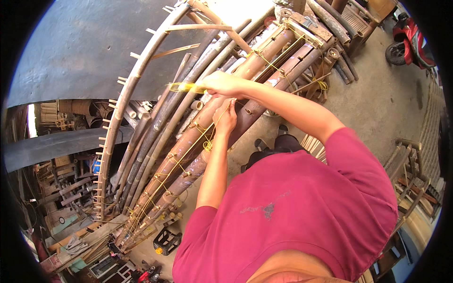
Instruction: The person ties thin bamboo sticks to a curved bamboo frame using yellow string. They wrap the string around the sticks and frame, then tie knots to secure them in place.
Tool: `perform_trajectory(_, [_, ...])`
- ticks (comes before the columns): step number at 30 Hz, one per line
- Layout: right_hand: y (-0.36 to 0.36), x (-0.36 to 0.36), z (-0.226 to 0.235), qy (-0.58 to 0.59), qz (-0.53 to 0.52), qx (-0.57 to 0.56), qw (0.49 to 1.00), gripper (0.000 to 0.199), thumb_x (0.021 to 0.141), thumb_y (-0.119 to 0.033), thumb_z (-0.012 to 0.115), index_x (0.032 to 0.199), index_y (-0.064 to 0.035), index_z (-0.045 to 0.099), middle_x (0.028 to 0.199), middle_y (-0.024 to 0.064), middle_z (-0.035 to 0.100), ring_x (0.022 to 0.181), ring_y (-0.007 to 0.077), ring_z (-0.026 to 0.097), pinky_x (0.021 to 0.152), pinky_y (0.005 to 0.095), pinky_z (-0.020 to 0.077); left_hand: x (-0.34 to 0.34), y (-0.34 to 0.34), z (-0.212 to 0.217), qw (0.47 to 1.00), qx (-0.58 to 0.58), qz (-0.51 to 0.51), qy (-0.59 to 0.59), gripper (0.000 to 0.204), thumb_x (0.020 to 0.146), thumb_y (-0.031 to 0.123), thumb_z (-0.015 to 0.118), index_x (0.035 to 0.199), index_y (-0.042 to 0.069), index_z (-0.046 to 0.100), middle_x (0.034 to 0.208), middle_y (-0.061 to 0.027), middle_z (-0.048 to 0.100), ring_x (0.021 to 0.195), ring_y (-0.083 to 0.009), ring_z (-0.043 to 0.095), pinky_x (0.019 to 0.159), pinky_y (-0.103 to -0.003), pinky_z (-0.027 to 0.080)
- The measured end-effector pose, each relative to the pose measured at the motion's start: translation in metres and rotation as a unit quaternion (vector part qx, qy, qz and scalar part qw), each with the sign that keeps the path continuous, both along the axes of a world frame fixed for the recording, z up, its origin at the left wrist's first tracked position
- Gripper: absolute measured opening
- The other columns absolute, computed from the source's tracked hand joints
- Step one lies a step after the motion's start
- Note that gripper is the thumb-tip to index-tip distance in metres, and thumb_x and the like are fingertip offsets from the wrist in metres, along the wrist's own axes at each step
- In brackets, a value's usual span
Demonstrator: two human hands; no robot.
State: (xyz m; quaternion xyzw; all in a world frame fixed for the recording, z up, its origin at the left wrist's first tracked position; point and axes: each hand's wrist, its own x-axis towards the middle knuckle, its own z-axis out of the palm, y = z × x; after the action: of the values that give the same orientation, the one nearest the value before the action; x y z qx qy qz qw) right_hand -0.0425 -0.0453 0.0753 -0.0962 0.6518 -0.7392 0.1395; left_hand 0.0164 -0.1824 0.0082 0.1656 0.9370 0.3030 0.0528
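Note:
Two thick brown bamboo poles, the left one (165, 162) and the right one (198, 166), lie side by side on a slant before me. Short pegs stick out of them, and thin yellow cord (175, 165) is strung along and across them. My right hand (221, 84) is closed over the left pole, gripping a bundle of yellow cord (188, 87) whose loose end trails left and looks blurred. Just below it, my left hand (225, 117) rests at the poles, its fingers pinched on a strand of the cord. A small yellow coil (207, 145) hangs on the right pole.
A curved bamboo strip with pegs (134, 78) arches at the left, beside several dark poles (163, 111). Stacked pipes and wood (335, 19) stand at the far end. A red motorbike (415, 42) is parked far right. A black pedal-like object (167, 241) lies on the floor.

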Motion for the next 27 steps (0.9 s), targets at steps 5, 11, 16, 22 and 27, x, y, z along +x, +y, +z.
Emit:
perform_trajectory(5, [0.032, 0.163, -0.08, 0.241, 0.132, 0.284, 0.918, 0.043, 0.093, -0.031, 0.054, 0.062, -0.0009, 0.054, 0.062, 0.021, 0.057, 0.063, 0.0406, 0.059, 0.063, 0.0475, 0.0476, -0.003, 0.004, -0.01, 0.995, -0.012, -0.002, 0.098, 0.019, 0.096, 0.021, 0.052, 0.095, 0.008, 0.066, 0.077, -0.0129, 0.068, 0.065, -0.0306, 0.064, 0.063, -0.041, 0.051])
perform_trajectory(11, [0.021, 0.175, -0.077, 0.187, 0.042, 0.297, 0.936, 0.036, 0.087, -0.025, 0.056, 0.059, -0.0017, 0.057, 0.056, 0.0197, 0.055, 0.059, 0.0402, 0.056, 0.067, 0.0492, 0.047, -0.096, 0.023, 0.036, 0.942, 0.317, 0.083, -0.07, 0.021, 0.097, 0.021, 0.054, 0.096, 0.009, 0.071, 0.08, -0.0047, 0.071, 0.075, -0.02, 0.066, 0.072, -0.036, 0.051])
perform_trajectory(16, [-0.034, 0.187, -0.081, 0.287, 0.04, 0.541, 0.789, 0.014, 0.076, -0.022, 0.065, 0.08, -0.0089, 0.065, 0.079, 0.0099, 0.066, 0.082, 0.0292, 0.064, 0.083, 0.0424, 0.0458, -0.151, 0.007, -0.049, 0.995, 0.026, 0.055, 0.076, 0.029, 0.095, 0.027, 0.054, 0.088, 0.003, 0.069, 0.087, -0.0224, 0.067, 0.088, -0.041, 0.065, 0.079, -0.048, 0.049])
perform_trajectory(22, [-0.14, 0.229, -0.108, -0.191, 0.096, -0.038, 0.976, 0.03, 0.096, -0.034, 0.059, 0.11, -0.0078, 0.061, 0.099, 0.0047, 0.066, 0.088, 0.0181, 0.062, 0.084, 0.0338, 0.0508, -0.109, -0.094, 0.009, 0.988, -0.06, -0.005, 0.143, 0.04, 0.097, 0.035, 0.049, 0.096, -0.001, 0.067, 0.093, -0.028, 0.066, 0.089, -0.0426, 0.066, 0.078, -0.05, 0.05])
perform_trajectory(27, [-0.203, 0.18, -0.076, -0.17, -0.439, -0.398, 0.788, 0.022, 0.098, -0.03, 0.052, 0.099, -0.0099, 0.062, 0.085, 0.0027, 0.063, 0.079, 0.0141, 0.06, 0.075, 0.0326, 0.0494, 0.001, -0.194, -0.003, 0.99, -0.062, -0.104, -0.068, 0.028, 0.094, 0.023, 0.055, 0.106, -0.001, 0.063, 0.105, -0.0235, 0.067, 0.101, -0.0359, 0.065, 0.084, -0.047, 0.049])
